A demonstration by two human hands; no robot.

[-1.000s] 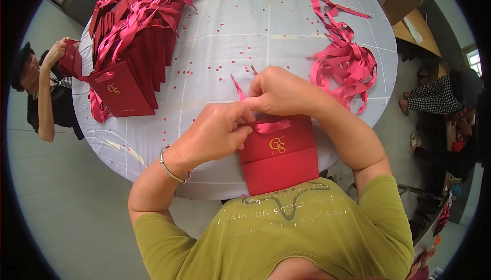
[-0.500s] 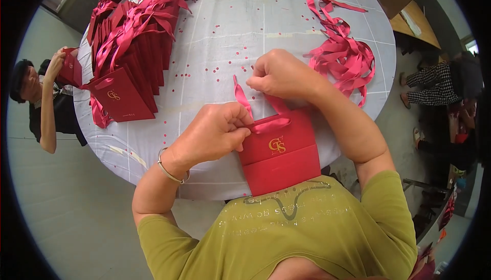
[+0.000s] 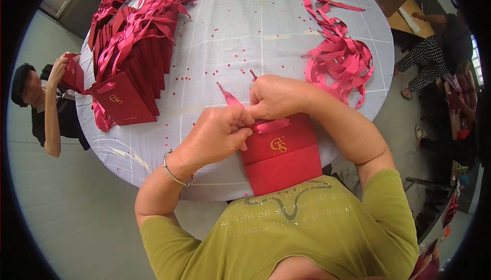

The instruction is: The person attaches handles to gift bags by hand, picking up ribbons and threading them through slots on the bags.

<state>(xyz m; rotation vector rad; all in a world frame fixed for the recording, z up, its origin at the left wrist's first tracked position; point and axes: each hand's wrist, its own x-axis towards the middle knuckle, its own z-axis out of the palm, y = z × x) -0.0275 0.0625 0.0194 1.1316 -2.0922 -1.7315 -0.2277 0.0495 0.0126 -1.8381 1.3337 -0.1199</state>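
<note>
Head view: two hands, left hand; right hand; one red bag.

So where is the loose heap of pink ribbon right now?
In the head view, the ribbon heap lies on the white table, right side, just beyond the right hand.

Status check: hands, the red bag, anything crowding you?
Left hand and right hand both pinching pink ribbon at top of red paper bag. Bag flat at table edge. Loose ribbon pile right, apart.
</note>
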